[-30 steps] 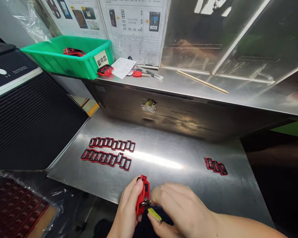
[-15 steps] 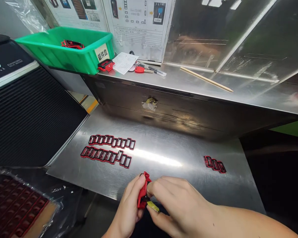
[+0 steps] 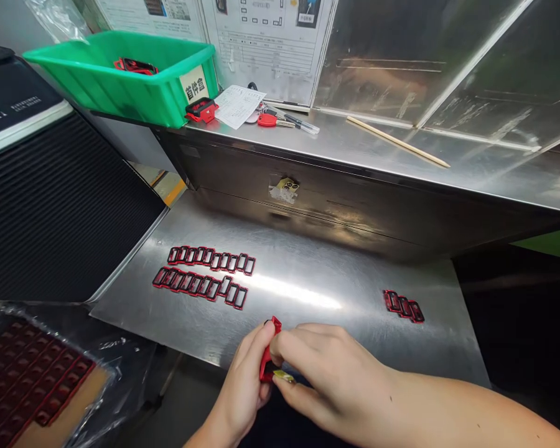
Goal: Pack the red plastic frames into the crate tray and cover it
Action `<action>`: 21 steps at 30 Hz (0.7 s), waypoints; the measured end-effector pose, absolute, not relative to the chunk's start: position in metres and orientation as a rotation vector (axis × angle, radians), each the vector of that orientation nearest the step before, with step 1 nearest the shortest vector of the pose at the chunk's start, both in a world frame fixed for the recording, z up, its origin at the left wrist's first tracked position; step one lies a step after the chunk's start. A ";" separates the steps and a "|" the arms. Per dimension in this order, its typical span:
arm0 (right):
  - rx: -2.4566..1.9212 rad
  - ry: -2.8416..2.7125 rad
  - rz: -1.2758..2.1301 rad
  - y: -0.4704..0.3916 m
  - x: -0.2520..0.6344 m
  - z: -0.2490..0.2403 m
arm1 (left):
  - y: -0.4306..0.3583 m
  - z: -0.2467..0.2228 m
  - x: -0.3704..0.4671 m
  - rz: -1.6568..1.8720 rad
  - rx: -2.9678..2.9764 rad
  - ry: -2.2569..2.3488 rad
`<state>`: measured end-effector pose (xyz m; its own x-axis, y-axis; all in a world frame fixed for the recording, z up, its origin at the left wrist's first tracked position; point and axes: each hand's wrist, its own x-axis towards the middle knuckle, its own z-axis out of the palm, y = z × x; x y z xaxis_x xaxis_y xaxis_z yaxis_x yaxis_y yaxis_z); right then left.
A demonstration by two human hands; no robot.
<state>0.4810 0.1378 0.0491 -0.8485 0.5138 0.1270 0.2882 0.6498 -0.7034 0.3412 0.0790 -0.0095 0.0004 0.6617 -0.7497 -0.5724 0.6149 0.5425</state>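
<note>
My left hand [image 3: 240, 376] grips a red plastic frame [image 3: 266, 361] over the table's front edge, the thumb along its upper side. My right hand [image 3: 331, 367] presses its bent fingers against the frame's right side. Between its thumb and fingers it pinches a small flat yellow-green piece [image 3: 284, 376], whose kind I cannot make out. Fingers cover much of the frame and its inside. Beyond the hands, two rows of red-and-black rectangular frames [image 3: 213, 289] lie on the metal table [image 3: 303, 323]. A short row of similar frames [image 3: 404, 307] lies at the right.
A green bin [image 3: 121, 93] holding red parts stands on the shelf [image 3: 326, 140] behind. Near it are a red-and-black part [image 3: 202, 110], a paper slip [image 3: 239, 104], a red-handled key [image 3: 269, 121] and a wooden stick [image 3: 396, 142]. Plastic-wrapped red parts [image 3: 32, 373] sit at lower left.
The view has tipped slightly downward. My right fingers have moved further over the red frame, and the yellow-green piece now lies flatter. Both hands keep their hold.
</note>
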 end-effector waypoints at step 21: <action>-1.403 -1.389 1.349 0.156 0.518 -0.063 | 0.087 -0.009 0.333 0.837 0.017 1.014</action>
<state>0.5179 0.1560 -0.0631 -0.1352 0.9748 -0.1772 0.2057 -0.1474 -0.9675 0.3329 0.0874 -0.0088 0.2535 0.6233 -0.7398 -0.6082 0.6974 0.3792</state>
